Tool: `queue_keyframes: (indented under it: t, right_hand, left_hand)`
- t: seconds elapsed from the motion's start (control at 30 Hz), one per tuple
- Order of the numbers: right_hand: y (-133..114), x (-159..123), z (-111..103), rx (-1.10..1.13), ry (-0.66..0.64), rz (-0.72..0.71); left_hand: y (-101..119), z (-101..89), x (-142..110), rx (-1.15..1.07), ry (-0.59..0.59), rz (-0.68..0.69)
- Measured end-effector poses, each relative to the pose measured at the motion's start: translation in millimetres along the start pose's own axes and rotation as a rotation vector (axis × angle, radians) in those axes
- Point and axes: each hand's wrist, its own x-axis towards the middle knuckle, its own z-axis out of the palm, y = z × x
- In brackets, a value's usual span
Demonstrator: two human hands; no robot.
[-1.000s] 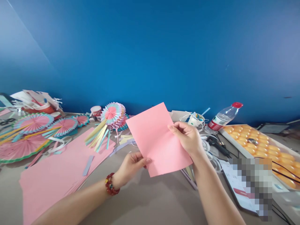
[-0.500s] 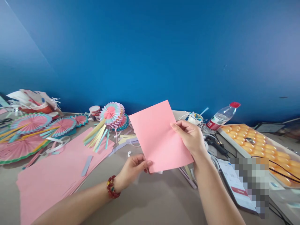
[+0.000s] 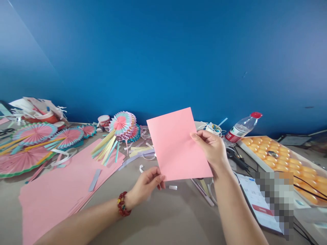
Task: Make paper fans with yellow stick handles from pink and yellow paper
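A flat sheet of pink paper [image 3: 177, 146] is held up, tilted, above the table. My right hand [image 3: 211, 146] pinches its right edge, thumb on the near face. With thumb and fingers, my left hand [image 3: 149, 183] grips the lower left corner; a beaded bracelet [image 3: 123, 204] circles that wrist. Left of my hands lies a stack of larger pink paper [image 3: 58, 190] with a lavender paper strip [image 3: 94, 180] on top. A small white scrap [image 3: 173, 187] rests on the table just under the held sheet.
Pleated paper fans [image 3: 121, 124] and paper strips [image 3: 139, 153] lie behind the stack. On the right are a water bottle [image 3: 241, 129], a tray of orange balloon-like rounds [image 3: 281, 156], a phone or tablet [image 3: 258, 200] and black cables. A blue wall [image 3: 163, 61] rises behind the table.
The held pink sheet has shifted slightly up and right and turned a little, uncovering more of the white scrap. My right hand moved slightly right; both hands keep their hold.
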Motion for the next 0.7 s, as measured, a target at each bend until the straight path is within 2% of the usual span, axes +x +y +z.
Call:
queue_keyframes:
  t: [0.17,0.33,0.53,0.6,0.7]
  right_hand:
    - [7.2,0.1,3.2,0.042,0.003,0.001]
    - [9.2,-0.4,7.0,0.049,-0.008,0.012]
    - [7.1,-1.2,7.6,0.026,-0.016,0.003]
    - [6.4,-1.4,7.4,0.036,0.004,0.003]
    - [4.4,-1.4,6.4,0.015,0.004,-0.011]
  left_hand:
    - [3.0,-1.7,-2.3,0.040,0.059,0.032]
    - [3.3,-0.2,-6.6,0.020,0.046,0.058]
    - [5.3,-2.5,-5.1,0.160,0.110,0.112]
    - [3.6,-1.4,-4.1,0.127,0.130,0.115]
    - [-1.7,2.8,-4.1,0.016,0.094,0.084]
